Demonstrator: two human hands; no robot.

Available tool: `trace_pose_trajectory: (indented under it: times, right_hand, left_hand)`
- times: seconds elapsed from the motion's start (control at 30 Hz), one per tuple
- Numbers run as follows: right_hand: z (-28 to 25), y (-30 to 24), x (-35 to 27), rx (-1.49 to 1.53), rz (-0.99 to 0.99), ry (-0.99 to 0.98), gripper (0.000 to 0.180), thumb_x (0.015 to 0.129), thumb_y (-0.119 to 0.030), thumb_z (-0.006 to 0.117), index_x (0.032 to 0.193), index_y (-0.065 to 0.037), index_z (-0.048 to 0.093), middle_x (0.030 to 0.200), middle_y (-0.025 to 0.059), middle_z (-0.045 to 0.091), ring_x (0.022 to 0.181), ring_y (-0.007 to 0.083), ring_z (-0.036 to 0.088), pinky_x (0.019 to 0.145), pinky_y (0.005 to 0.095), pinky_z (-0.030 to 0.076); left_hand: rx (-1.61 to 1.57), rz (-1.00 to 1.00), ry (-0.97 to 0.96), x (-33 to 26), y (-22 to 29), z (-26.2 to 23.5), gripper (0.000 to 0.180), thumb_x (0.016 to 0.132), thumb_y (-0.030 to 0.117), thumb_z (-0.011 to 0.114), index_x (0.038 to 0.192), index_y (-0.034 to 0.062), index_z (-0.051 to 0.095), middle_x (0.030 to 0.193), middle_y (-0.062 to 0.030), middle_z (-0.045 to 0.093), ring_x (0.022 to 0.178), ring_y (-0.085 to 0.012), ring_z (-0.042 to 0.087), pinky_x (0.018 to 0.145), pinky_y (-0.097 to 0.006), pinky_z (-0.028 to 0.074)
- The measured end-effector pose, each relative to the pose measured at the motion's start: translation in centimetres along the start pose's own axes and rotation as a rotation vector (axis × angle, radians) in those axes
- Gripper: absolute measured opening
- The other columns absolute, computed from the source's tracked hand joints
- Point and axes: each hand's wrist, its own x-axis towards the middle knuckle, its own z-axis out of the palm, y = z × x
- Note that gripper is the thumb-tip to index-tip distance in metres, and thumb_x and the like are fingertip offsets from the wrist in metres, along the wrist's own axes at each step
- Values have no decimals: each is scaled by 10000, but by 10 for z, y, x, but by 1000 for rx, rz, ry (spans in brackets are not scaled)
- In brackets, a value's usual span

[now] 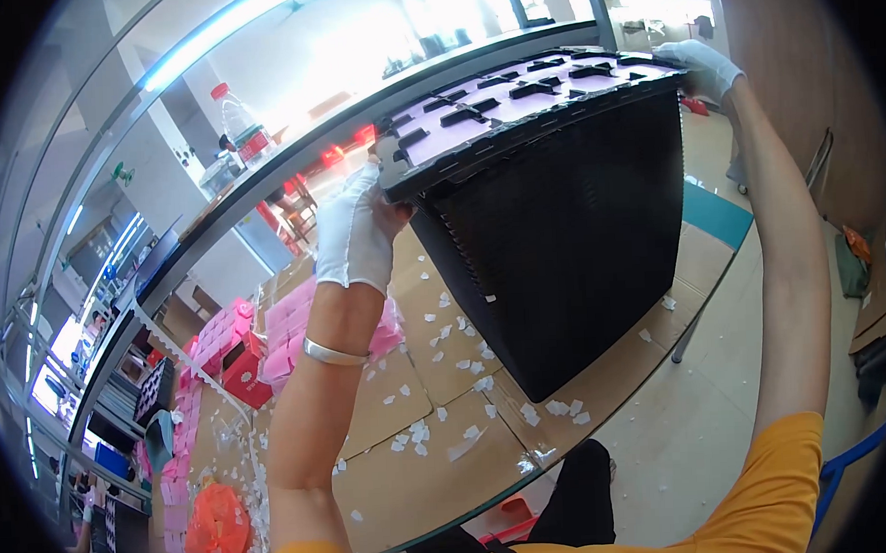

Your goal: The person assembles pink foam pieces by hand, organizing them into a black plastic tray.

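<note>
A tall black box is in front of me, one lower corner close to the cardboard-covered table. Its top has a black rim and a lilac surface set with several black cross-shaped pieces. My left hand, in a white glove with bare fingertips, is closed around the rim at the left corner, thumb below the edge. At the far right corner, my right hand, also in a white glove, grips the rim; its fingertips are partly hidden. Whether the box's base rests on the table or hangs just above cannot be made out.
White paper scraps lie scattered over the cardboard. Pink pads, a red box and an orange plastic bag are on the left. A bottle stands on the shelf behind. Another person's hand shows far left.
</note>
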Motion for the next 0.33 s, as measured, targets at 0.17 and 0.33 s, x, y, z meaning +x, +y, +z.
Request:
trace_pose_trajectory:
  times: [0.17,0.33]
  right_hand:
    - [50,-54,-13,-214,169,-1,208,943,-283,606,818,-131,673,631,-31,576,487,98,520,444,336,433]
    - [31,-8,46,-546,2,-110,378,869,-371,677,1193,-183,728,1129,116,713,971,200,673,926,520,480]
  left_hand:
    - [-63,-39,249,0,-7,-6,118,976,117,611,1072,51,631,966,-70,670,833,-197,637,690,-361,502]
    - [-88,-21,190,3,-24,-1,209,964,110,627,1156,35,590,1018,-89,682,879,-224,676,724,-379,530]
